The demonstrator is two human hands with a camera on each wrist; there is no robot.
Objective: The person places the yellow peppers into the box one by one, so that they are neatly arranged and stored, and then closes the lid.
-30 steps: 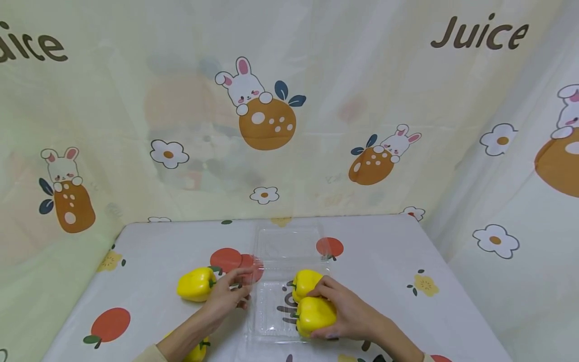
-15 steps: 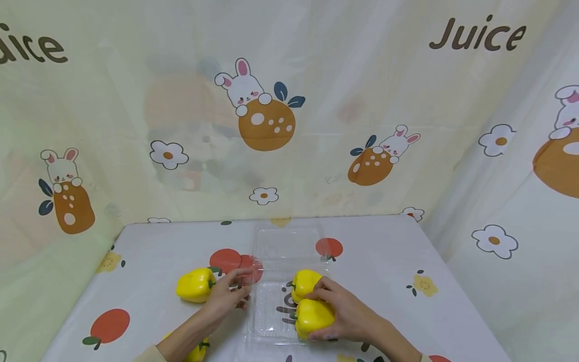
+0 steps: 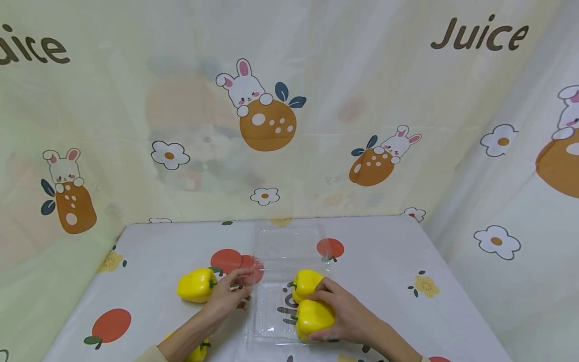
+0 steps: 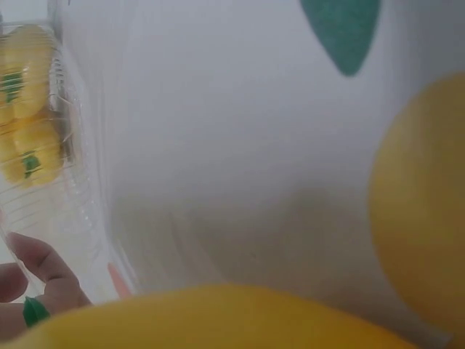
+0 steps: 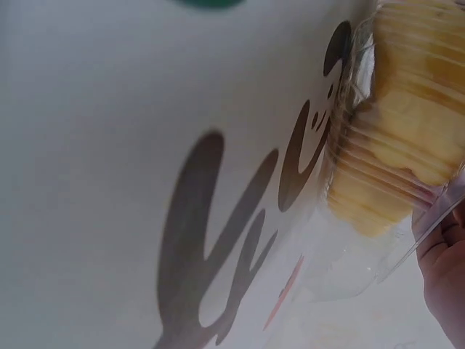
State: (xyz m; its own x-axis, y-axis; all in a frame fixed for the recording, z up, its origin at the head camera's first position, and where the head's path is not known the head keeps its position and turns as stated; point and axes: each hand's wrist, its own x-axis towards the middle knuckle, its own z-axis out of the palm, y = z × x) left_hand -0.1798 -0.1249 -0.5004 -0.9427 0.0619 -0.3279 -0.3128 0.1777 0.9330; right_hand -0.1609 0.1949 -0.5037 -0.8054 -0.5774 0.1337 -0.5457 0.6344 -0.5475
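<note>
Loose yellow pepper [image 3: 196, 284] left of clear tray [image 3: 271, 311], another under the left forearm.

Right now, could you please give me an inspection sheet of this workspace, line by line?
Surface: table under a white cloth printed with fruit and flowers.
Job's things: clear plastic clamshell box, lid open toward the back; two yellow peppers lie in its tray, the near pepper and the far pepper.
Clutter: a third yellow pepper left of the box; a fourth partly hidden under the left forearm.
Grippers: right hand grips the near pepper; left hand rests at the box's left edge, beside the third pepper; whether it holds anything is unclear.
Cables: nothing seen.
Surroundings: curtain with rabbits and the word Juice.
</note>
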